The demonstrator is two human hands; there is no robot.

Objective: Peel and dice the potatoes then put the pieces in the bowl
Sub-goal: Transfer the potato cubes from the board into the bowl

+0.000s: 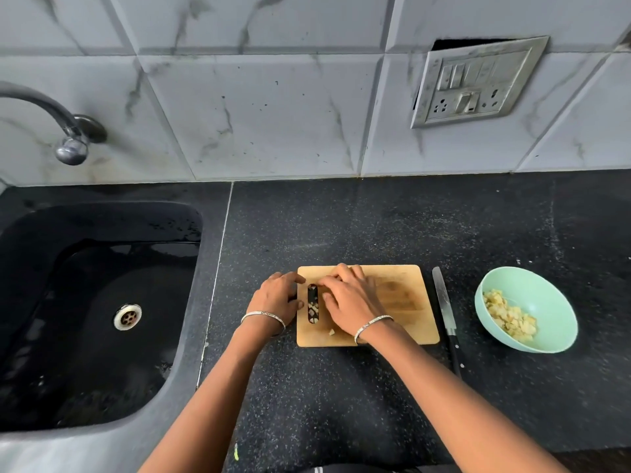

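both arms reach up from the bottom of the frame toward the middle. the left hand (pixel 278 297) sits a little left of the middle, palm down, fingers curled, thumb pointing right. the right hand (pixel 350 300) sits just beside it on the right, palm down, fingers bent and pointing left. each wrist has a thin silver bangle. the two hands are close, almost touching.
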